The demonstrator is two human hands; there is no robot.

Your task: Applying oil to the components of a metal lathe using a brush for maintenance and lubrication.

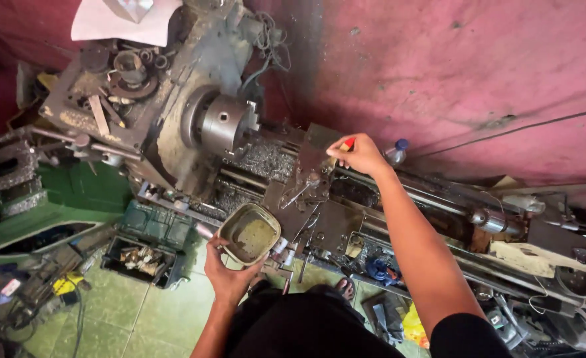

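Holding tin [250, 233] in left hand [230, 273] | right hand [359, 155] fingers pinching red brush [348, 143] | lathe chuck [226, 123] nearby

Grimy metal tin [250, 233], shiny steel chuck [225, 123]

Lathe bed [399, 199] carries metal shavings [266, 159], loose hand tools. Green tiled floor [117, 301] beneath: black crate [140, 260] of metal parts.

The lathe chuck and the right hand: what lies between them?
In the head view, metal shavings on the lathe bed and the tool post lie between the chuck and the right hand.
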